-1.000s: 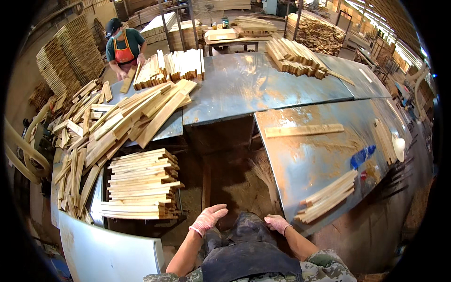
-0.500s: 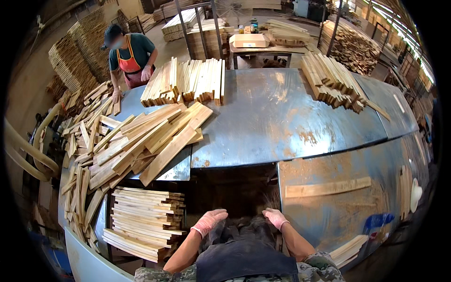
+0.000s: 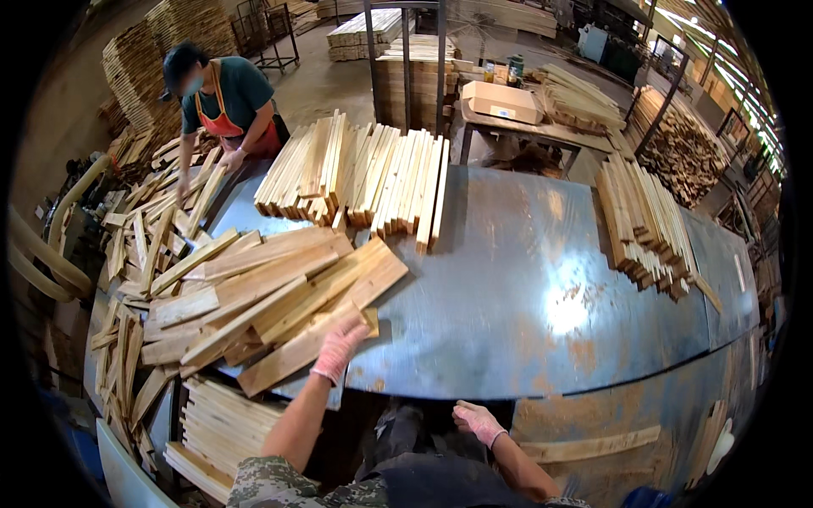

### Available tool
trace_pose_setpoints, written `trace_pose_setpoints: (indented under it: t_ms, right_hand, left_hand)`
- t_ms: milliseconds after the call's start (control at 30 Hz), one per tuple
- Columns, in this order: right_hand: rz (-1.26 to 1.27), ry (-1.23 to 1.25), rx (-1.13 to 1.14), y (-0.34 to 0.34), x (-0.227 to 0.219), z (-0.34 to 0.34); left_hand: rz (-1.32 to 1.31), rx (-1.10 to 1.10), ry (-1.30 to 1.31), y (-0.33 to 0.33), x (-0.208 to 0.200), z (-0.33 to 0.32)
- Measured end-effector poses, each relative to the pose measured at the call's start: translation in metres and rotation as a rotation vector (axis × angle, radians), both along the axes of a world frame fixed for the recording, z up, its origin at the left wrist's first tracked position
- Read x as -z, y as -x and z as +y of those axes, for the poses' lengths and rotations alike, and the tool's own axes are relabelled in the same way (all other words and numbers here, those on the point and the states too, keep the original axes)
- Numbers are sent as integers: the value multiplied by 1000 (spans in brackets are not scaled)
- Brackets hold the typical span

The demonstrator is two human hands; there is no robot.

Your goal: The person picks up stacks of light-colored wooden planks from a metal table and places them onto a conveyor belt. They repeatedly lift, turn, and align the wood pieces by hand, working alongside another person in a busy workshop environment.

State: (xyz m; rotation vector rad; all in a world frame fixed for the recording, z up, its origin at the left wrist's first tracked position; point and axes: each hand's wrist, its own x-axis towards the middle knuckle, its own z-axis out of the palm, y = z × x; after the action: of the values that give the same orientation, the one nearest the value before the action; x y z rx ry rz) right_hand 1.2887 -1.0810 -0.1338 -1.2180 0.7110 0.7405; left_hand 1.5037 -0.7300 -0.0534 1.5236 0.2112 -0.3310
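My left hand point(image 3: 340, 345), in a pinkish glove, is at the near right end of a wooden board point(image 3: 292, 360) on the loose pile. Its fingers are stretched out over the wood; whether they press on it is unclear. The board lies slanted at the front of the pile, over the metal table point(image 3: 474, 339). Closer to my body, my right hand point(image 3: 479, 422) hovers by the table's front edge in a matching glove. Its fingers are loosely bent and apart, with nothing visible in them. More long boards point(image 3: 279, 254) overlap behind the first one.
A row of upright-packed strips point(image 3: 398, 182) stands beyond the pile, and another stack point(image 3: 648, 229) at the right. Stacked boards point(image 3: 224, 423) sit low at the left. One plank point(image 3: 593, 446) lies right of me. A co-worker point(image 3: 224, 106) handles wood pieces at the far left.
My left hand has moved forward and left from near my body to the board pile. My right hand stays near the edge. The view has shifted, and the co-worker bends over the scraps.
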Motion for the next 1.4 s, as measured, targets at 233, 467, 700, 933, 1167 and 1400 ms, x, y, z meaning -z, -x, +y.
trace_pose_setpoints:
  t_ms: [233,467,700,933,1167,1400]
  right_hand:
    - [18,-1,-13,-113,18,-24]
    - [150,-242,222,-134,39,-33]
    - [319,-37,265,-203,-15,6]
    - [345,-116,307,-227,28,5]
    - [304,-272,360,-240,24,4]
    - [247,-191,418,-245,-8,16]
  left_hand:
    - [-168,-168,-615,-332,43,73]
    - [241,-208,-1040,-520,18,101]
    - [226,-94,-644,-563,11,102]
    - [-110,-266,-1094,-572,13,94]
    - [22,-9,-1052,-614,4,36]
    - [-92,-24,-1114,-637,48,51]
